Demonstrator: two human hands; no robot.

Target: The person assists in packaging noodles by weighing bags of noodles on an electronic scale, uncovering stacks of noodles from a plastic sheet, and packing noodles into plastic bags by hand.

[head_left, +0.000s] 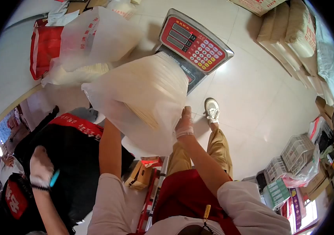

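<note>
A large translucent plastic bag (143, 86) fills the middle of the view. Pale, thin strands (143, 115), perhaps dried noodles, show through its open mouth. The bag's far end rests on the platform of a digital scale (196, 41) with a red keypad panel. My right hand (184, 123), in a clear thin glove, grips the bag's near right edge. On the other side, my left forearm reaches up under the bag's left part, and the bag hides that hand.
More filled plastic bags (96, 39) and a red bag (45, 49) lie at upper left. A co-worker in black (69, 164) stands close on my left. Stacked sacks (288, 31) are at upper right, white plastic baskets (296, 152) at lower right. A cardboard box (138, 176) sits by my legs.
</note>
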